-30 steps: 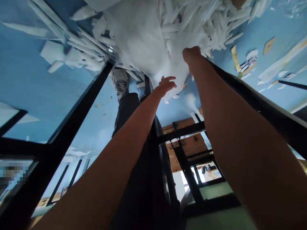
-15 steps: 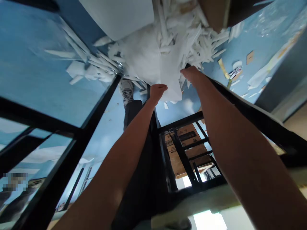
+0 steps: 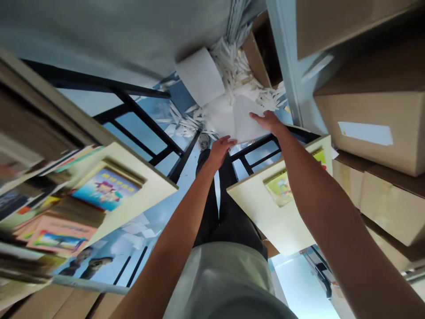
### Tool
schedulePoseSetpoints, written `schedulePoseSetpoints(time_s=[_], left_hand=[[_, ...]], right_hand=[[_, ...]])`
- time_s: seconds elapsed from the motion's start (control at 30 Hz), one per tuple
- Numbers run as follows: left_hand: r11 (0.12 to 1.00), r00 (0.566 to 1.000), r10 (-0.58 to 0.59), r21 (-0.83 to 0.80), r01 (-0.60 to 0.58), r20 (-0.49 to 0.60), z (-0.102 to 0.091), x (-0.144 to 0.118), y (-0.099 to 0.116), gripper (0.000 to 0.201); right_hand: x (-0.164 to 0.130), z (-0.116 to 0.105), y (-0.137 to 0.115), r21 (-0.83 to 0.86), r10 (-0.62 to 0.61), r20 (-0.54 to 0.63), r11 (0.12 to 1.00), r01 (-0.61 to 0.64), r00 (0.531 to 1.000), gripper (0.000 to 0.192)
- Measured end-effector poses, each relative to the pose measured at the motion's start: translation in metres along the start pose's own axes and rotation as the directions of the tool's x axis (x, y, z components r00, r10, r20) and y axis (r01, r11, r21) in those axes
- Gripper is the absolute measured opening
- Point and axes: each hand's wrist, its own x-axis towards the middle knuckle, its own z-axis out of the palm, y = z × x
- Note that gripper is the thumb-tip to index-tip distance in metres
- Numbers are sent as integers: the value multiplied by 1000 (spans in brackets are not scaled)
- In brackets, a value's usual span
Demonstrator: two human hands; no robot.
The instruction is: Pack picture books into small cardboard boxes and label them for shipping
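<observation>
Evidently the white sheet (image 3: 247, 122) is between the two hands, over or just above the loose pile of white strips (image 3: 234, 66); from where I stand I can't tell whether it touches them. The right hand (image 3: 270, 122) has it by the farther side edge, one digit laid across the face and the rest apparently curled behind, so it looks clamped. The left hand (image 3: 219, 151) has its fingers close together at the near corner, though whether they pinch or merely touch I can't say.

It looks light and bendy, probably smooth enough to slide, easy to crease rather than break; opposite edges, thumb above and fingers below, seem the sound places to take hold.

Beyond the fingertips, the strips litter the blue floor (image 3: 151, 104), with a larger white piece (image 3: 201, 77) past the left fingers and an open cardboard box (image 3: 255, 57) past the right. Nearer than the fingers, pale tabletops (image 3: 285, 230) flank both forearms, books (image 3: 106, 190) stacked on the left side; boxes (image 3: 372, 119) stand well off to the right.
</observation>
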Motion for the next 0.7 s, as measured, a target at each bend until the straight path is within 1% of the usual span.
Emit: schedulePoseSetpoints(time_s=[0.07,0.13,0.2,0.27,0.33,0.4,0.47,0.53,0.6,0.67,0.7], left_hand=[[1000,999,20,9,-20,-36,-2,-27,13,43],[1000,999,25,-1,-25,-46,-6,-51,22,40],[999,1000,27,-29,-28,-7,-9,-75,31,31],[998,997,44,-55,-41,56,-13,-99,40,28],[994,990,84,-82,-75,113,-15,-125,51,26],[987,978,144,-99,-130,152,-18,-150,64,23],[975,963,215,-89,-202,165,-20,-172,80,22],[960,947,282,-42,-278,154,-22,-192,96,25],[935,926,348,18,-354,145,-24,-211,113,26],[904,898,409,65,-423,161,-24,-232,131,21],[886,883,437,83,-456,172,-23,-244,140,18]], right_hand=[[-29,-20,-6,123,-26,29,992,23,999,53],[-59,-36,-16,261,-90,57,963,72,994,43],[-89,-50,-29,369,-142,75,923,105,987,37],[-117,-64,-43,442,-174,90,889,117,981,35],[-145,-79,-57,507,-196,88,853,125,977,35],[-171,-93,-70,569,-209,56,810,140,976,37],[-197,-106,-81,591,-223,6,787,177,975,38],[-221,-118,-91,549,-273,-20,801,239,962,36],[-242,-131,-102,465,-354,19,831,305,935,29],[-263,-145,-114,398,-405,74,850,346,911,23],[-274,-152,-121,388,-429,80,845,368,900,21]])
